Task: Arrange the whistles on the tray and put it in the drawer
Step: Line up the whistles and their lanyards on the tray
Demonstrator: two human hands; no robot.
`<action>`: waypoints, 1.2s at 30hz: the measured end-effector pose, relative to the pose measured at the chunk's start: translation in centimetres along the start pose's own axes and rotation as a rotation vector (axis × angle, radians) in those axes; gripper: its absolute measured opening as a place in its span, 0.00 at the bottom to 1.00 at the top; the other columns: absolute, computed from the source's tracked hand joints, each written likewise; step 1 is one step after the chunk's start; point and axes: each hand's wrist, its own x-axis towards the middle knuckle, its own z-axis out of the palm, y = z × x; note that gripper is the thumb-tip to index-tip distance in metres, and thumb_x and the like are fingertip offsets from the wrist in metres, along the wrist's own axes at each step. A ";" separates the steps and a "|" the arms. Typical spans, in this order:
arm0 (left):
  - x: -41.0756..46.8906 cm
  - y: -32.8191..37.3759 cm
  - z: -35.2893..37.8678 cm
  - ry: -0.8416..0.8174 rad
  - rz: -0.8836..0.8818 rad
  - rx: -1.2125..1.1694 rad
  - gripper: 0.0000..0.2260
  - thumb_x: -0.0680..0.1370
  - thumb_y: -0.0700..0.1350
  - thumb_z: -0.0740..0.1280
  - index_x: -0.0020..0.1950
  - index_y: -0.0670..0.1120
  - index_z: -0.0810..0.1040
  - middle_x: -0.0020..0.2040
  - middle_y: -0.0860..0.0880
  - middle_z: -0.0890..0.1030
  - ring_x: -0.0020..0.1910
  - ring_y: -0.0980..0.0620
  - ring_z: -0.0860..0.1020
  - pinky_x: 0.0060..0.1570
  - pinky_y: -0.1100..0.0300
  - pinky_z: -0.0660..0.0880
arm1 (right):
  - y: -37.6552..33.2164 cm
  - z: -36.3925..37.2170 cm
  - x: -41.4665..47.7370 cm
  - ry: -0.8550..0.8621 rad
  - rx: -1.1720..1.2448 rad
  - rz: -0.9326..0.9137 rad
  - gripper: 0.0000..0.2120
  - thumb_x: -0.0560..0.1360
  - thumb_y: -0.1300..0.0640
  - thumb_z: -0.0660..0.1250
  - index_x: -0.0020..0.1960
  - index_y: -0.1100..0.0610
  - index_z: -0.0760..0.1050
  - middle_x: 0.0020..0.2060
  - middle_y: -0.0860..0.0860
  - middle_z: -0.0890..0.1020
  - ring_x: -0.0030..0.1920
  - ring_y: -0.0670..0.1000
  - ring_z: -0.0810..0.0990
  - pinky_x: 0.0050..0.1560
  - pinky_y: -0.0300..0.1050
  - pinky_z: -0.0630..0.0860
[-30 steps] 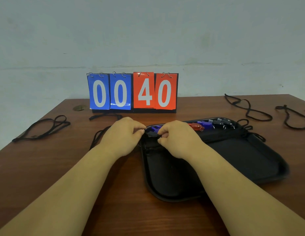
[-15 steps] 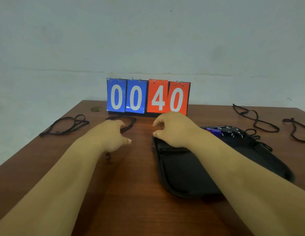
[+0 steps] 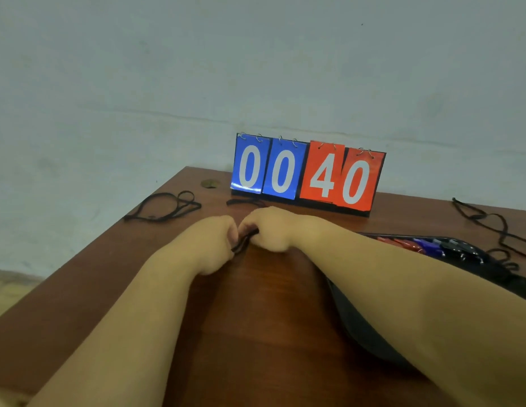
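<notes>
As they rejoin, left hand [image 3: 212, 243] and right hand [image 3: 272, 230] pinch cord [image 3: 243, 241].

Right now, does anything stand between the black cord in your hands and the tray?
Nothing visible does. The left hand and right hand grip the black cord over the table, just left of the tray. The right forearm hides part of the tray's left side; whistles line its far edge.

We log a plain indoor room, bare pale wall [image 3: 197, 69], brown wooden table [image 3: 270, 318], flip scoreboard [image 3: 308, 174] and coloured whistles [image 3: 426, 247] suggesting sports kit.
</notes>
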 end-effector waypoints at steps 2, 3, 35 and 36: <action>0.1 -0.4 -0.2 0.068 -0.003 -0.032 0.09 0.77 0.39 0.70 0.48 0.54 0.76 0.46 0.51 0.81 0.46 0.50 0.79 0.45 0.54 0.73 | -0.3 -0.1 0.2 0.016 -0.014 -0.014 0.05 0.80 0.51 0.68 0.54 0.48 0.81 0.52 0.47 0.82 0.53 0.51 0.79 0.60 0.54 0.78; 0.2 -0.5 -0.3 0.107 -0.014 -0.057 0.08 0.78 0.40 0.69 0.49 0.53 0.77 0.47 0.51 0.81 0.46 0.50 0.79 0.45 0.55 0.73 | -0.4 -0.4 -0.1 0.026 -0.009 -0.024 0.04 0.80 0.49 0.68 0.50 0.48 0.80 0.49 0.48 0.82 0.50 0.50 0.79 0.57 0.54 0.79; -1.2 14.5 5.1 0.124 0.190 -0.346 0.04 0.76 0.45 0.76 0.44 0.54 0.84 0.40 0.53 0.86 0.39 0.59 0.82 0.34 0.70 0.74 | 19.5 -2.5 -29.7 0.659 0.652 0.426 0.02 0.77 0.52 0.73 0.47 0.48 0.85 0.40 0.41 0.87 0.40 0.37 0.84 0.42 0.34 0.73; -1.2 14.7 5.3 0.127 0.187 -0.332 0.04 0.76 0.45 0.76 0.43 0.53 0.84 0.39 0.53 0.86 0.38 0.57 0.83 0.33 0.69 0.75 | 20.2 -2.2 -29.9 0.665 0.615 0.445 0.02 0.77 0.51 0.73 0.46 0.47 0.85 0.40 0.40 0.87 0.41 0.37 0.83 0.42 0.33 0.72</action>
